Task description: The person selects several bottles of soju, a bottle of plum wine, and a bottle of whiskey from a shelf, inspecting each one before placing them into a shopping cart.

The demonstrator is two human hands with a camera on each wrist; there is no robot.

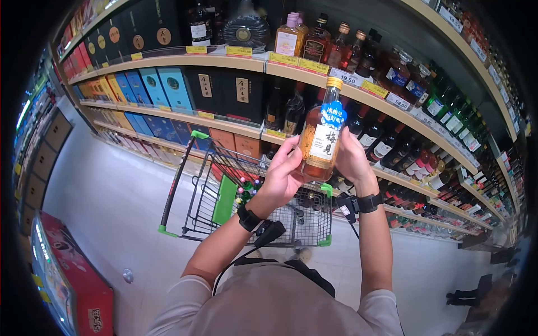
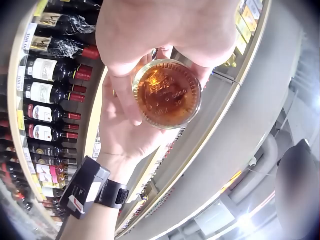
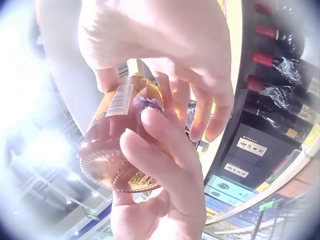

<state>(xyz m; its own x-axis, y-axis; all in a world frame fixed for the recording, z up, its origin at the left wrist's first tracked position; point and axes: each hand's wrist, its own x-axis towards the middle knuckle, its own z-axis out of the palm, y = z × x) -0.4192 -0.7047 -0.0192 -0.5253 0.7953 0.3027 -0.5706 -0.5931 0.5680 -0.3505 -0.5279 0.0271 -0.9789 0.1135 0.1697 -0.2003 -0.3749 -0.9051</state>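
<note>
An amber glass bottle of plum wine [image 1: 320, 147] with a yellow cap, a white label and a blue neck tag is held up tilted in front of the shelves. My left hand [image 1: 283, 175] grips its lower part, thumb on the front and fingers behind. On the other side my right hand [image 1: 356, 159] holds it, thumb along the edge of the label. The left wrist view shows the round embossed base [image 2: 167, 95] between both hands. A small barcode label [image 3: 120, 100] is visible on the bottle's back in the right wrist view.
A wire shopping cart [image 1: 188, 182] with green corners stands below my hands, several bottles in it. Curved shelves [image 1: 235, 63] of boxed liquor and bottles run across the front and right. At left is a red display freezer [image 1: 70, 255] on the pale floor.
</note>
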